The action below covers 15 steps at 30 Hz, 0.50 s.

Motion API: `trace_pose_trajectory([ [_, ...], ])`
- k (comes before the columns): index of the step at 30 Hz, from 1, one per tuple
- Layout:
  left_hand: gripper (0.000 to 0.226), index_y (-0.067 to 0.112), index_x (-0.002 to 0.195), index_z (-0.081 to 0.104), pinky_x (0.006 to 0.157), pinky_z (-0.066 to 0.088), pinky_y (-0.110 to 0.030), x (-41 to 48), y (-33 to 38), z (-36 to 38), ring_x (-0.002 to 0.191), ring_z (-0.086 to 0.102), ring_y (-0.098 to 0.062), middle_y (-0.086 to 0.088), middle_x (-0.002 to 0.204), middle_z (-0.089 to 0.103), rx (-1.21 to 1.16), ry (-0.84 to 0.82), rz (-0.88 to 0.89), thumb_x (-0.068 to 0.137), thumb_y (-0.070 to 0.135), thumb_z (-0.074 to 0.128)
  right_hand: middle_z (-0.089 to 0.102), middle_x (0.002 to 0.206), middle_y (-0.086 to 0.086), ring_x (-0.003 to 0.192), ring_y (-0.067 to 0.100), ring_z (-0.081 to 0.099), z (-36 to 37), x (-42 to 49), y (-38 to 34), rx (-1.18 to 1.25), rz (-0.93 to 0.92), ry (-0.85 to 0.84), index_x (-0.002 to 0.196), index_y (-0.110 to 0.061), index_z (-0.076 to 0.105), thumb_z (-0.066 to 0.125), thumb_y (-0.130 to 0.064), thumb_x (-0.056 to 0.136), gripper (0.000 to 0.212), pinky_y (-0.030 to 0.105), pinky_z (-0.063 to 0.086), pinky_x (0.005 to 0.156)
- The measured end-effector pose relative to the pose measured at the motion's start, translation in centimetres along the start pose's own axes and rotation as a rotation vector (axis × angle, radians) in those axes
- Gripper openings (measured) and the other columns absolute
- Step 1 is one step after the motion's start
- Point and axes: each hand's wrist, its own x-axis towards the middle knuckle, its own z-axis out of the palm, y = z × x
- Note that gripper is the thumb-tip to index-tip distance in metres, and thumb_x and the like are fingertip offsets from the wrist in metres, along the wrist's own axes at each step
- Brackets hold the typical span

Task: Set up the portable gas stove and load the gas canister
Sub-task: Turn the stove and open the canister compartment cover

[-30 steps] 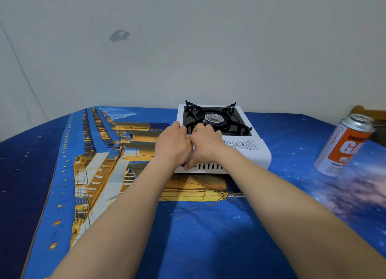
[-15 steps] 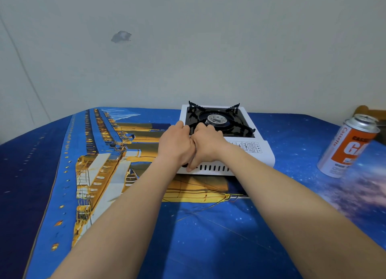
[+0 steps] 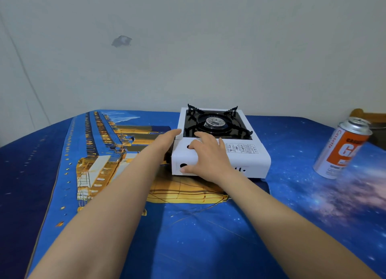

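A white portable gas stove with a black burner top sits on the blue cloth near the wall. My right hand lies on the stove's near left corner, fingers spread over the lid and thumb on the front face. My left hand reaches along the stove's left side with straight fingers, its tips at the top left edge. An orange and white gas canister stands upright to the right of the stove, apart from both hands.
A blue cloth printed with a ship and stars covers the surface. A pale wall rises right behind the stove. A brown wooden piece shows at the far right behind the canister.
My hands were pressed together at the stove's near left corner. Now they have parted: the left has slid to the stove's left side, the right has spread over the corner.
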Motion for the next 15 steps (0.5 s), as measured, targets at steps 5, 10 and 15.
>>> trace_pose_trajectory([
  [5,0.062,0.011,0.135,0.053,0.106,0.044,-0.051,1.2,0.0,0.0,0.12,0.059,-0.036,-0.015,0.132,0.062,0.079,-0.061,-0.05,0.084,0.044,0.068,0.033,0.153,0.0,0.143,0.019,0.024,0.2,0.3,-0.6,-0.025,0.007,-0.057,0.13,-0.023,0.053,0.07,-0.051,0.075,0.065,0.059,0.006,0.114],
  [10,0.069,0.01,0.137,0.051,0.107,0.043,-0.051,1.7,-0.3,-0.1,0.124,0.056,-0.037,-0.016,0.135,0.059,0.045,-0.017,-0.062,0.081,0.043,0.073,0.032,0.157,0.003,0.146,0.026,0.021,0.0,0.7,-0.8,-0.083,-0.013,-0.111,0.133,-0.017,0.05,0.069,-0.049,0.079,0.065,0.061,0.011,0.114],
  [15,0.078,0.008,0.139,0.047,0.101,0.048,-0.052,1.7,-0.4,0.5,0.117,0.06,-0.038,-0.017,0.13,0.061,-0.008,0.079,-0.032,0.076,0.043,0.077,0.041,0.146,0.003,0.135,0.026,0.035,0.3,0.5,-1.1,-0.131,-0.019,-0.056,0.128,-0.016,0.053,0.069,-0.05,0.077,0.063,0.06,0.017,0.111],
])
